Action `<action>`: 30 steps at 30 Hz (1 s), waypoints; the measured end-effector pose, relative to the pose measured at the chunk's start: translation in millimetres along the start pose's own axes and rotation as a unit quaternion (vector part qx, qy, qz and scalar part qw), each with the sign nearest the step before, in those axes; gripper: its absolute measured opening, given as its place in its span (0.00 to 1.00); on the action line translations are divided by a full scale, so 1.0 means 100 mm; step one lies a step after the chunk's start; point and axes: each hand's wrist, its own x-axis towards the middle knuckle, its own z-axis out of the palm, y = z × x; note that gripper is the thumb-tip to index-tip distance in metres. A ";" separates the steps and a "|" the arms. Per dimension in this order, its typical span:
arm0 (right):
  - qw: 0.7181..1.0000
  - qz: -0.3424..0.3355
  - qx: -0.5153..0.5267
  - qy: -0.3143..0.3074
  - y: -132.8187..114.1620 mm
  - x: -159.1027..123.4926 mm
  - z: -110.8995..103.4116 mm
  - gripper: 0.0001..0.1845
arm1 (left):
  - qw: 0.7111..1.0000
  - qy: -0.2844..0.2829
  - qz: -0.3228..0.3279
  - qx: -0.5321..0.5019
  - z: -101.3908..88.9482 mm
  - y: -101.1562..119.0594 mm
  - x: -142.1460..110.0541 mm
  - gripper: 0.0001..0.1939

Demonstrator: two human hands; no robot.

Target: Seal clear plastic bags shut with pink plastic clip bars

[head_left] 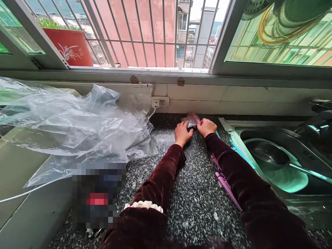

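Picture a clock centred on the small clear bag with pink edging (pixel 192 121), on the speckled countertop (pixel 192 193) near the back wall. Right hand (pixel 207 127) is at 4 o'clock, thumb and finger pinching the pink edge. Left hand (pixel 183 134) is at 7, fingers and thumb parted against the bag's near side; can't tell if it's pressing down. What's in the bag is too small to make out, and the hands cover part of it.

Some purple strips (pixel 228 191) at 5 o'clock are half tucked behind the right sleeve, which also hides bits of the turquoise ones (pixel 237 148) at 4. Past those, the sink (pixel 259 123) has a pan (pixel 268 152) in it, partly covering a pale green colander. Big crumpled plastic (pixel 103 128) at 9 gets cut off by the frame. The pixelated patch at 8? Unreadable.
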 end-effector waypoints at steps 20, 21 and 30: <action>0.999 -0.015 -0.043 -0.026 -0.10 0.08 -0.07 0.18 | 0.999 -0.033 0.005 0.007 -0.04 -0.09 -0.06 0.26; 0.999 -0.025 -0.042 -0.021 -0.12 0.05 -0.10 0.18 | 1.000 -0.031 0.003 0.002 -0.07 -0.10 -0.10 0.26; 0.979 -0.193 0.019 0.058 -0.77 -0.47 -0.42 0.16 | 0.997 -0.036 -0.017 -0.063 -0.35 -0.11 -0.75 0.23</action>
